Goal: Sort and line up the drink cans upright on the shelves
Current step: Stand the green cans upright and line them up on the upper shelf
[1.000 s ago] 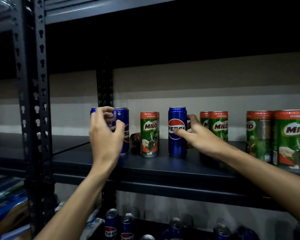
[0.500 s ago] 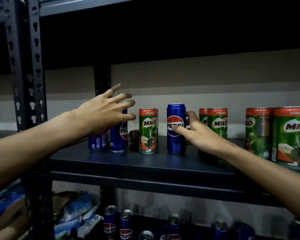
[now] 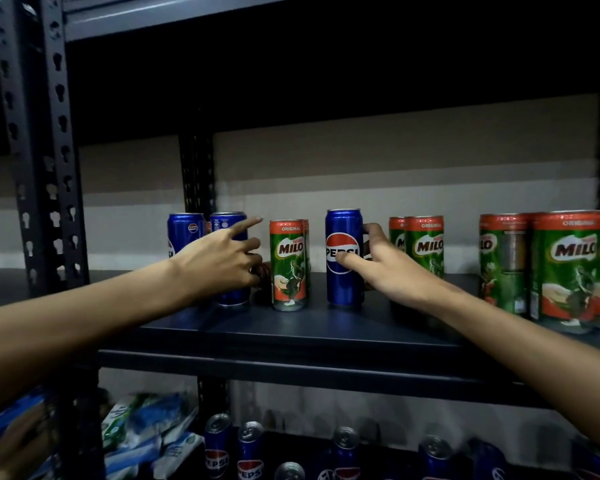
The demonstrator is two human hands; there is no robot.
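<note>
Dim storeroom, dark metal shelf (image 3: 291, 336) on slotted uprights, pale wall behind. On it, left to right: two blue cola cans (image 3: 184, 233) upright, a green malt-drink can (image 3: 289, 265) upright, one blue cola can (image 3: 343, 256) upright, then more green cans (image 3: 565, 268) standing in a group. A brown can (image 3: 262, 271) lies behind the left hand, mostly hidden. Lower shelf holds more blue cans (image 3: 217, 445) and plastic packets (image 3: 142, 427). Right hand (image 3: 388, 268) wraps the single blue can, thumb on its label. Left hand (image 3: 219, 261) is loose, index finger extended, gripping nothing, in front of the second blue can.
</note>
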